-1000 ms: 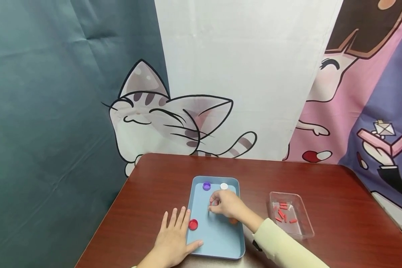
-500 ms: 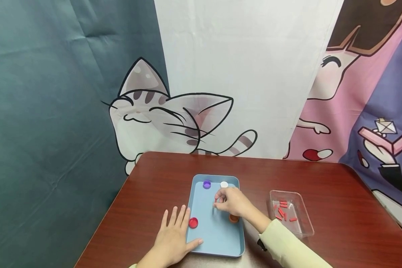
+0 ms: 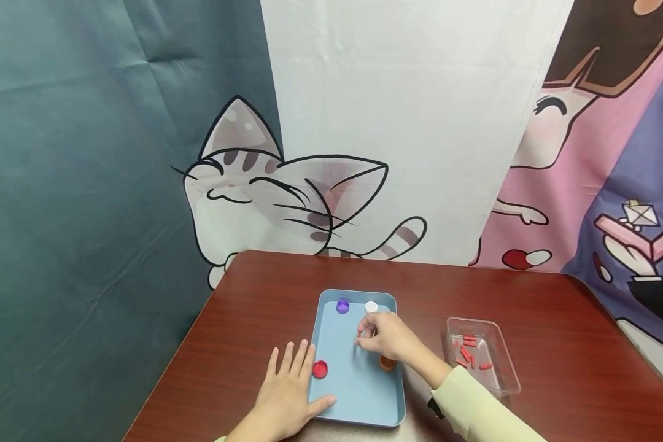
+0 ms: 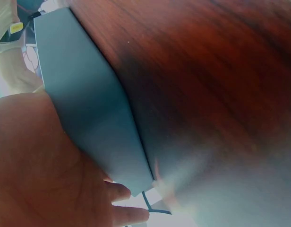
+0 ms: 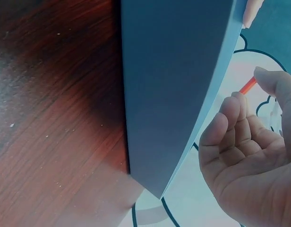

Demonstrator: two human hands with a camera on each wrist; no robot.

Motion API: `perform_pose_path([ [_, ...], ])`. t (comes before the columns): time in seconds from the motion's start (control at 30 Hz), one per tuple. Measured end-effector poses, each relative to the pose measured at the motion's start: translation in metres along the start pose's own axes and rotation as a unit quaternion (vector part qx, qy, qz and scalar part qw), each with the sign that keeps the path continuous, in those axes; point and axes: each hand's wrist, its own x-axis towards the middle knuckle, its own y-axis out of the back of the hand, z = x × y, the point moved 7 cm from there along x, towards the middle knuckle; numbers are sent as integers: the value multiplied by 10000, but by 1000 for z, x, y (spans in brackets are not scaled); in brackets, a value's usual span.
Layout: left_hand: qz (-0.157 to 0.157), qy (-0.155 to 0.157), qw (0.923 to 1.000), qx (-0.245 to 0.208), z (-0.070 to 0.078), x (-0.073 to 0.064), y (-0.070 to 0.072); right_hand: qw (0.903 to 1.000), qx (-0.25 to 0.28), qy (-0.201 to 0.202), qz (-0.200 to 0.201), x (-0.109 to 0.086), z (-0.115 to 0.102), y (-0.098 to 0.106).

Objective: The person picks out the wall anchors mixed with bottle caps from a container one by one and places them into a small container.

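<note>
My right hand (image 3: 389, 339) is over the light blue tray (image 3: 356, 399), pinching a small red stick (image 5: 248, 85) between thumb and fingertips. In the right wrist view the stick shows above the tray's rim, with the other fingers curled. Fingers spread, my left hand (image 3: 288, 393) lies at the tray's left side, its thumb over the near left rim. Close to those fingers sits a red cap (image 3: 320, 369). A purple cap (image 3: 342, 306) and a white cap (image 3: 371, 306) stand at the far end. An orange-brown cap (image 3: 387, 363) is partly hidden under my right wrist.
Right of the tray, a clear plastic box (image 3: 506, 368) holds several red sticks (image 3: 465, 354). Both stand on a dark reddish wooden table (image 3: 271, 294). Behind it hangs a printed cloth backdrop (image 3: 392, 92) with a cartoon cat.
With the red stick still pinched, my right hand has shifted a little to the right over the tray, and more of the orange-brown cap shows. My left hand stays in place.
</note>
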Motion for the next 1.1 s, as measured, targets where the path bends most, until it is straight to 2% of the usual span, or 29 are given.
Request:
perform_pose_path([
  [0.57,-70,37,9999,-103,-1,-1,-1,9997,126,-201,59,-6,4,5],
  [1.1,-43,20,10000,-41,-2,1,-2,9983,172,-514,224,-22,19,34],
])
